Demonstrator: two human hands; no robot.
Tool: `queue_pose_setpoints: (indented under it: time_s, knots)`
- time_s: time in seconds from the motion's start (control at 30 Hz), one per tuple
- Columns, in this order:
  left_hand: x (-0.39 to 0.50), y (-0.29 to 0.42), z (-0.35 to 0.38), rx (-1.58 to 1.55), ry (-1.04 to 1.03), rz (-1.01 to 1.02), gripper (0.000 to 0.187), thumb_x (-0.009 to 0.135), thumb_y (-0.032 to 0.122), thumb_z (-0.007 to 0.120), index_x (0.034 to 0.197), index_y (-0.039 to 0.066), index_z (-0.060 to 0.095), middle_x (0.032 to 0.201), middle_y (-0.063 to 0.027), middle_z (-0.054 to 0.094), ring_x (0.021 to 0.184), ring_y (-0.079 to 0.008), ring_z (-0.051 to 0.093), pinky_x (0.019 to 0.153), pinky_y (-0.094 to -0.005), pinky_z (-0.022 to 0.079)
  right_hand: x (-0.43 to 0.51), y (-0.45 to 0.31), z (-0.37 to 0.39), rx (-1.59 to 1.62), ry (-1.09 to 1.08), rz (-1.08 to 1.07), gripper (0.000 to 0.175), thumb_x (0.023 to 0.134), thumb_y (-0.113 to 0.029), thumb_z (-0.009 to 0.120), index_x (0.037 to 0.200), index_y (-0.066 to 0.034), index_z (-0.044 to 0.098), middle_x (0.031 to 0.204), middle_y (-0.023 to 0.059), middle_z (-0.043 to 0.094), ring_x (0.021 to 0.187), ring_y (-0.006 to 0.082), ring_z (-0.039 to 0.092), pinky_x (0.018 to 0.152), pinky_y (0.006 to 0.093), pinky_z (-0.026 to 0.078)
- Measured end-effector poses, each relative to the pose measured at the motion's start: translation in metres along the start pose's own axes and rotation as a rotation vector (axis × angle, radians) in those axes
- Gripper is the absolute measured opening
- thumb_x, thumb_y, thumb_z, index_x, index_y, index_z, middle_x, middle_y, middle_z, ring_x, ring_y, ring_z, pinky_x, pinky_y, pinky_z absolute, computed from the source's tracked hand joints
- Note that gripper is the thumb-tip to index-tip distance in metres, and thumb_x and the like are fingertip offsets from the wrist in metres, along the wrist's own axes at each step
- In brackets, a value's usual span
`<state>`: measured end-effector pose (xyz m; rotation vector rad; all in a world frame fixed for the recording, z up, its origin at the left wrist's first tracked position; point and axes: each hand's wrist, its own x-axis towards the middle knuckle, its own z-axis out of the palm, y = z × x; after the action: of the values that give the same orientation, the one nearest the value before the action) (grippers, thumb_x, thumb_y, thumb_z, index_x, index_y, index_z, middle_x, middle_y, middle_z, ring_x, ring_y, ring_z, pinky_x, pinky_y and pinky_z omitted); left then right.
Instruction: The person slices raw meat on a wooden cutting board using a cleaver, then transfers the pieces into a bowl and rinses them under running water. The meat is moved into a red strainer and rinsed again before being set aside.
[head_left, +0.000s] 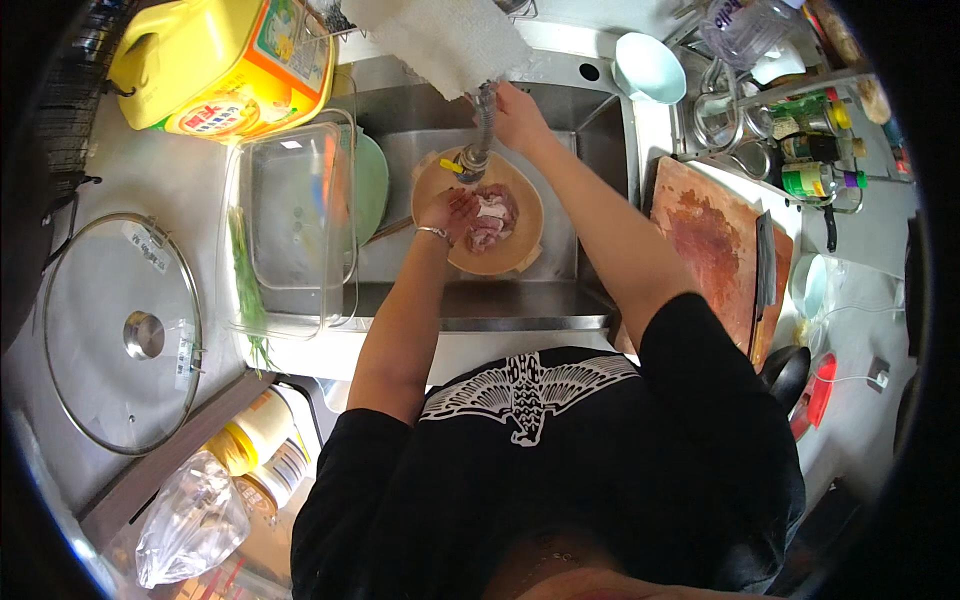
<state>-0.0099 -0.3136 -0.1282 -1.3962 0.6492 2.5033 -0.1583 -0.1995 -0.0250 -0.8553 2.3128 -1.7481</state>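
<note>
Inside the stainless steel sink (600, 135) is a tan plastic basin (521, 247) holding pieces of raw pink meat (493, 217). My left hand (454, 212), with a bracelet at its wrist, is over the basin's left side, beside the meat. It is right under the head of a flexible faucet (484, 124), which has a small yellow lever (451, 165). My right hand (517, 116) is at the faucet's base, its fingertips partly hidden behind the ribbed neck, so their grip is unclear.
Left of the sink are a clear plastic container (289, 225), green scallions (246, 281), a yellow oil jug (225, 75) and a glass lid (120, 382). To the right, a knife (764, 262) lies on a stained cutting board (697, 225). A pale bowl (649, 69) stands at the back right corner.
</note>
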Motion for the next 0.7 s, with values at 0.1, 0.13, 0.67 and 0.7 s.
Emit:
queue_pose_setpoints:
  time_s: [0.1,0.13,0.67,0.7]
  knots:
    - [0.017,0.004,0.006,0.02,-0.024,0.054,0.022,0.089,0.023,0.053,0.098,0.003,0.055,0.095,-0.0104,0.059,0.087,-0.0247,0.058,0.082,-0.0368,0.05,-0.055,0.018,0.019,0.536,0.204,0.574,0.022,0.09,-0.006,0.048,0.111,-0.0064,0.055,0.086,0.0087,0.062,0.069,0.0172,0.061,0.062,0.028,0.051]
    - [0.02,0.007,0.008,0.026,-0.04,0.05,0.024,0.09,0.026,0.052,0.098,0.004,0.055,0.095,-0.0094,0.059,0.086,-0.0241,0.058,0.081,-0.0363,0.05,-0.07,0.024,0.027,0.694,0.146,0.754,0.023,0.089,-0.005,0.05,0.111,-0.0043,0.054,0.088,0.0093,0.062,0.071,0.0188,0.062,0.062,0.0297,0.051]
    - [0.049,0.01,0.019,-0.147,-0.518,0.074,0.022,0.086,0.021,0.053,0.09,0.002,0.064,0.086,-0.0082,0.067,0.077,-0.0183,0.064,0.073,-0.0292,0.052,-0.072,0.026,0.056,0.472,-0.099,0.615,0.012,0.085,-0.014,0.053,0.086,-0.0048,0.061,0.08,0.0072,0.063,0.072,0.0189,0.06,0.063,0.0322,0.05]
    - [0.053,0.003,0.02,-0.168,-0.466,0.148,0.021,0.086,0.02,0.053,0.089,0.002,0.064,0.087,-0.0083,0.067,0.077,-0.0184,0.064,0.073,-0.0294,0.052,-0.075,0.022,0.057,0.262,-0.022,0.507,0.012,0.083,-0.013,0.054,0.087,-0.0041,0.061,0.08,0.0068,0.063,0.071,0.0176,0.061,0.063,0.0309,0.05]
